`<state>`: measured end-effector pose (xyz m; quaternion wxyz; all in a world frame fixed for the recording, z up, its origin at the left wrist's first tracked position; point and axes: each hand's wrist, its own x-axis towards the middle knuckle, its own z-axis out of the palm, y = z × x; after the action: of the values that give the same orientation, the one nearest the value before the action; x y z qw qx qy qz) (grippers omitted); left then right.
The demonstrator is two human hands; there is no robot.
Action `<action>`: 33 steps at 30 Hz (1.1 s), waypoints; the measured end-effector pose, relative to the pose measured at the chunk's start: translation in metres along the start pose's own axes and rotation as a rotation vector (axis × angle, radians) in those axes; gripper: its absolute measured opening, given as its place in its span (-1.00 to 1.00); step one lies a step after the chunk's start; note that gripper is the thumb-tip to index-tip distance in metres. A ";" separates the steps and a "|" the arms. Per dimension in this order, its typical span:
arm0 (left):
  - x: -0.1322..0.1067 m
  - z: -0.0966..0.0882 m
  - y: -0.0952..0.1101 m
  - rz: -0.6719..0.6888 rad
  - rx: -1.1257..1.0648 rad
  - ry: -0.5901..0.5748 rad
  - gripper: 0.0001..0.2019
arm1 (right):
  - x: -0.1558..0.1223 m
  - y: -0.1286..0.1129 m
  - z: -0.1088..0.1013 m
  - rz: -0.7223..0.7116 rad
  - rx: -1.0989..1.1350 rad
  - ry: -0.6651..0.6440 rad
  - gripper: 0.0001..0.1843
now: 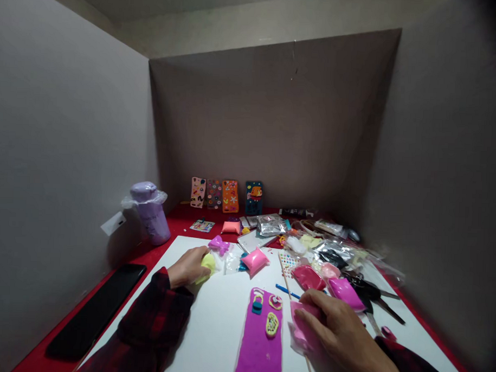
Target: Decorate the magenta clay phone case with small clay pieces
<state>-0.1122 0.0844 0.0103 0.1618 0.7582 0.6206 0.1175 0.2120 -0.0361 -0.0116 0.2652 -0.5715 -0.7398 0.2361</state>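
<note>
My left hand (189, 267) is closed on a yellow clay packet (206, 267) at the left of the white sheet (202, 325). At the right, my right hand (340, 330) has its fingers closed on a pink clay packet (302, 331) in clear plastic. Between the hands lies a purple clay-covered phone case (259, 344), with small yellow, pink and blue clay shapes at its top end. A thin wooden stick (286, 271) runs partly beneath the pink packet. Just beyond that packet is a blue tool (287, 291).
A purple tumbler (151, 215) and a black phone (99, 308) stand and lie at left. Several decorated cases (230, 196) lean at the back. Pink packet (255, 260), red packet (309, 277), magenta packet (345, 294), scissors (386, 307) and silver pouches (272, 225) lie around.
</note>
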 end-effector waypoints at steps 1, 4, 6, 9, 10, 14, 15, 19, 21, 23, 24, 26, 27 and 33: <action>0.001 0.000 0.001 0.009 0.008 0.008 -0.83 | 0.000 -0.001 -0.001 0.007 -0.001 0.005 -0.71; 0.004 0.001 0.000 0.028 0.021 0.040 -0.88 | 0.001 -0.002 -0.007 0.011 0.011 0.018 -0.68; 0.006 0.002 -0.003 0.039 0.033 0.068 -0.86 | 0.001 -0.001 -0.009 0.003 -0.008 0.023 -0.67; 0.009 0.006 -0.006 0.034 0.079 0.159 -0.80 | 0.000 0.004 -0.008 -0.046 -0.116 0.071 -0.71; 0.010 0.007 -0.007 0.036 0.098 0.200 -0.81 | 0.000 0.005 -0.007 -0.084 -0.161 0.103 -0.74; 0.021 0.017 -0.002 0.142 0.144 0.277 -0.74 | 0.000 0.009 -0.003 -0.268 -0.241 0.268 -0.82; 0.024 0.020 0.000 0.179 0.149 0.268 -0.73 | 0.001 0.009 -0.004 -0.292 -0.233 0.315 -0.82; 0.035 0.029 0.004 0.255 0.160 0.222 -0.69 | 0.002 0.008 -0.006 -0.321 -0.190 0.451 -0.83; 0.037 0.030 0.005 0.276 0.169 0.200 -0.69 | 0.003 0.008 -0.007 -0.314 -0.177 0.480 -0.83; 0.037 0.027 0.006 0.291 0.182 0.182 -0.71 | 0.004 0.008 -0.006 -0.307 -0.171 0.483 -0.83; 0.036 0.025 0.006 0.292 0.191 0.178 -0.73 | 0.003 0.008 -0.006 -0.305 -0.170 0.479 -0.83; 0.035 0.023 0.008 0.281 0.217 0.184 -0.74 | 0.003 0.008 -0.005 -0.303 -0.166 0.478 -0.83; 0.034 0.022 0.009 0.272 0.231 0.190 -0.75 | 0.003 0.007 -0.005 -0.303 -0.164 0.479 -0.83; 0.034 0.023 0.008 0.221 0.269 0.227 -0.76 | 0.003 0.006 -0.007 -0.324 -0.160 0.491 -0.83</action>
<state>-0.0895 0.1139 -0.0086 -0.0258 0.8183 0.5581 0.1350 0.2204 -0.0315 -0.0102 0.4243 -0.5050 -0.7515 -0.0134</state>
